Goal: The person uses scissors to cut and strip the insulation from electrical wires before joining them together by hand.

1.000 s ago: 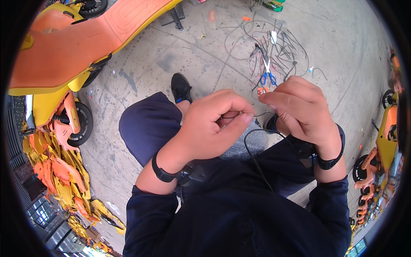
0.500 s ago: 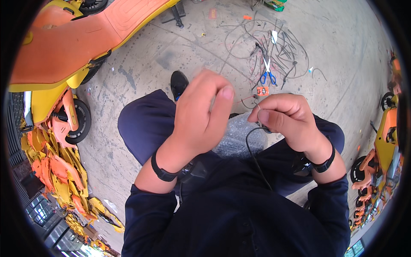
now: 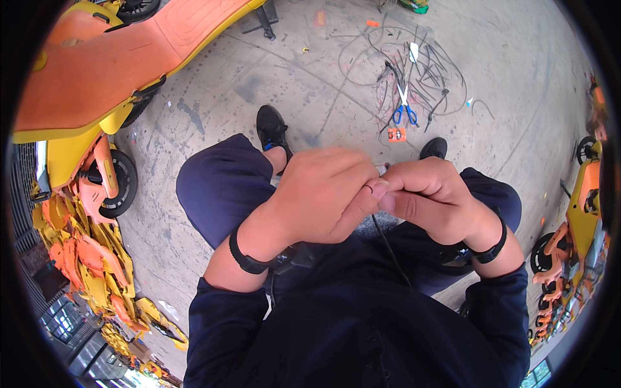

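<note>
My left hand point(image 3: 326, 197) and my right hand point(image 3: 432, 202) meet above my lap, thumbs and forefingers pinched tip to tip. A thin black cable point(image 3: 389, 251) rises from my lap to the fingers. Its end is mostly hidden in the two pinches, with a short dark bit of wire point(image 3: 369, 188) showing by the left thumb. Beneath the hands, a strip of clear plastic wrap point(image 3: 367, 227) lies between my thighs, largely covered.
Ahead on the concrete floor lie blue-handled scissors point(image 3: 405, 115), a small orange piece point(image 3: 396, 134) and a tangle of dark cable offcuts point(image 3: 435, 76). An orange and yellow scooter point(image 3: 97, 84) stands at left, above piled yellow and orange panels point(image 3: 90, 265). More scooters point(image 3: 585, 200) line the right.
My left hand has come down and right to meet my right hand at the cable end. The right hand's pinch has stayed nearly in place. More of the plastic wrap is now covered.
</note>
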The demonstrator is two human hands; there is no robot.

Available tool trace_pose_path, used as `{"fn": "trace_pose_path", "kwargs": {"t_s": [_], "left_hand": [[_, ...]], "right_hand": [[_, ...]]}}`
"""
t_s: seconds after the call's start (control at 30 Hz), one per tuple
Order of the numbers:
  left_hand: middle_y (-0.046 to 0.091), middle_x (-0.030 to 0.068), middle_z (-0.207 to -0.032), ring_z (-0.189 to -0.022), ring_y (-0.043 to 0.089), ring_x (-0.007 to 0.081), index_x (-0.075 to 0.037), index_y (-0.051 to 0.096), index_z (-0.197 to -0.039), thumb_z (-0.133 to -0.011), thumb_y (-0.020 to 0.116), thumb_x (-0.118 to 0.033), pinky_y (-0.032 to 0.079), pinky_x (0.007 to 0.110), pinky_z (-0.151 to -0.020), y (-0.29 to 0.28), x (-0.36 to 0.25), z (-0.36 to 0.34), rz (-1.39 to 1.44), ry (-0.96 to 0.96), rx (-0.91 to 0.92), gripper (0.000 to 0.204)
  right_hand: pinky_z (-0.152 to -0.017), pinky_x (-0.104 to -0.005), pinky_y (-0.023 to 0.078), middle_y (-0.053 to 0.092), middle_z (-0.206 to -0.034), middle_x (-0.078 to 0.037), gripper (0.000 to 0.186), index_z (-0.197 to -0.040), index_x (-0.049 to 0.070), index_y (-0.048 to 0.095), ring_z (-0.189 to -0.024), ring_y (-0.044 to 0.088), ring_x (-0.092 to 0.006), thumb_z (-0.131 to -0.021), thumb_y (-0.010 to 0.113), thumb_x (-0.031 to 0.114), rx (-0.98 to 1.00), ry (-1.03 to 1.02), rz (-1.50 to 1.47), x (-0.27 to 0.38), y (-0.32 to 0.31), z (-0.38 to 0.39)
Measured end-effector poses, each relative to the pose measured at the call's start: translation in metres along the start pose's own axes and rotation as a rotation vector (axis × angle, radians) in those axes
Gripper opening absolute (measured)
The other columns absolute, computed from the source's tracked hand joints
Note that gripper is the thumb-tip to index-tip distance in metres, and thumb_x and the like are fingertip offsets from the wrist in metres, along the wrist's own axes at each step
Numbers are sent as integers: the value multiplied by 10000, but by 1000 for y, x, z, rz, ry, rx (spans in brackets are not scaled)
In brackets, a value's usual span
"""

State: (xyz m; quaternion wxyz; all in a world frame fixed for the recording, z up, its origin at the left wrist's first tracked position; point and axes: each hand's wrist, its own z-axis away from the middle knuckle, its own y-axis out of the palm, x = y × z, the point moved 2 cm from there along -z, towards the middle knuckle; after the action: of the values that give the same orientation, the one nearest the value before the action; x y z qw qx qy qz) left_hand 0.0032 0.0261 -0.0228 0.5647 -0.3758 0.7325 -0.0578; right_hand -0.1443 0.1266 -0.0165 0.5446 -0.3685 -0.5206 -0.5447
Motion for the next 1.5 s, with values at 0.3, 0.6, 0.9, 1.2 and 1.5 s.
{"fn": "trace_pose_path", "kwargs": {"t_s": [0.3, 0.6, 0.9, 1.2, 1.5], "left_hand": [[574, 117, -674, -546, 552, 259, 14, 571, -758, -906, 517, -112, 431, 312, -492, -1, -6, 0, 216, 87, -109, 202], [599, 132, -696, -594, 582, 206, 46, 579, -770, -996, 375, -182, 463, 290, -553, 6, -11, 3, 576, -96, -161, 381], [623, 149, -723, -668, 610, 222, 51, 604, -731, -1014, 309, -227, 494, 310, -632, 8, -13, 5, 940, -207, -164, 495], [587, 144, -994, -882, 566, 216, 28, 544, -1059, -909, 566, -330, 446, 334, -796, 9, 6, 9, 575, -12, -317, 389], [582, 167, -1153, -980, 587, 223, 24, 479, -1249, -813, 665, -26, 446, 325, -868, 18, 2, 3, 535, -133, -124, 477]], "right_hand": [[-616, -210, 401, 640, -813, -44, 141, -949, -29, 666, -710, 531, -80, -912, 563, 60, 178, 122, -488, 6, -3, 1], [-480, -224, 294, 600, -744, -74, 181, -919, -83, 643, -536, 394, -79, -903, 566, 80, 188, -41, -763, -3, 2, 0], [-474, -236, 301, 615, -735, -95, 201, -898, -94, 640, -536, 431, -88, -886, 586, 100, 153, -47, -717, 1, -4, 5], [-513, -212, 325, 637, -769, -90, 200, -859, -62, 637, -578, 443, -65, -886, 592, 131, 101, -11, -657, 7, -11, 9], [-429, -228, 286, 560, -685, -77, 212, -913, -96, 587, -469, 352, -66, -920, 519, 105, 211, -98, -848, -1, -20, 4]]}}
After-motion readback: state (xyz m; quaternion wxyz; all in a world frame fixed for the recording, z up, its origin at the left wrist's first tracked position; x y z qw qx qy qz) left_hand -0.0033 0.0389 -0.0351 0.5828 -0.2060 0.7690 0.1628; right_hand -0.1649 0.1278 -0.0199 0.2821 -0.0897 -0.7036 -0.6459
